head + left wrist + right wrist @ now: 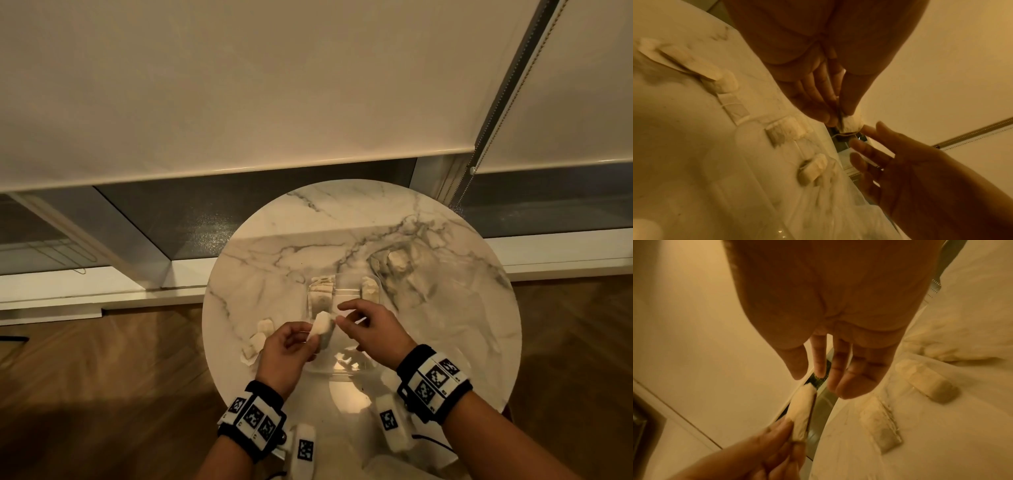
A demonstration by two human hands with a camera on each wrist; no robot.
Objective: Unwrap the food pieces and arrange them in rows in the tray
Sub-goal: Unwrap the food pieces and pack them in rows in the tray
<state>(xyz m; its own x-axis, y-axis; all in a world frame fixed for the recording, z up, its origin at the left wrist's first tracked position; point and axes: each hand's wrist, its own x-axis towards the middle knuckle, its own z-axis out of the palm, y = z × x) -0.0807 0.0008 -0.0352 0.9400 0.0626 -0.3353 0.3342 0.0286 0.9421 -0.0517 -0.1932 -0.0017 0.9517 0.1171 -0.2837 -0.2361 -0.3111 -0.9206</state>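
A: Lower centre, the left hand [286, 346] pinches a pale, soft, wrapped food piece [321, 325] above the clear plastic tray [342, 368].

B: The right hand [838, 340] has fingers straight, holding nothing; only the head view shows the round marble table [445, 308].

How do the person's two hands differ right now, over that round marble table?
The left hand has curled fingers pinching a small pale wrapped food piece; the right hand holds nothing. The left hand's fingers bunch together at the piece, while the right hand's fingers are straight and spread, its fingertips close to the piece's far end. Both hover above the round marble table and wear black wristbands.
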